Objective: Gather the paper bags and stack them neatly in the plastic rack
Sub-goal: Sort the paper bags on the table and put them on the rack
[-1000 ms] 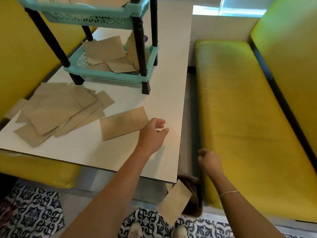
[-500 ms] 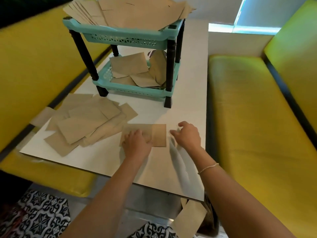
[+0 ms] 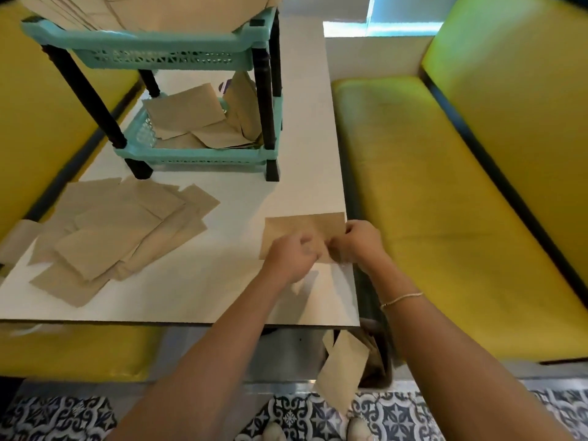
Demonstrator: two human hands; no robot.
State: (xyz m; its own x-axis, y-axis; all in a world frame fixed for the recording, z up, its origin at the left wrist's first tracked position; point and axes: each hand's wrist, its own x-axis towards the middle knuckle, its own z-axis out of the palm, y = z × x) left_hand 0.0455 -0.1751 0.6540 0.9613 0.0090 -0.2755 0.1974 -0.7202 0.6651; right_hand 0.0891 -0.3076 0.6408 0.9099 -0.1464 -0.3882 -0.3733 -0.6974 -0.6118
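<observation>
Left grip: the left hand (image 3: 291, 259) lies on a paper bag (image 3: 302, 232), fingers curled and pinching it.
Right grip: the right hand (image 3: 359, 245) pinches the same bag at its 3 o'clock end.
Bag: flat on the counter (image 3: 248, 198), at its 3 o'clock edge.
Loose pile (image 3: 117, 230): at 9 o'clock from the hands, overlapping bags.
Rack (image 3: 165, 55): at 11 o'clock, bags on both shelves.
Floor: one more bag (image 3: 342, 374) leans below the counter at 6 o'clock.
</observation>
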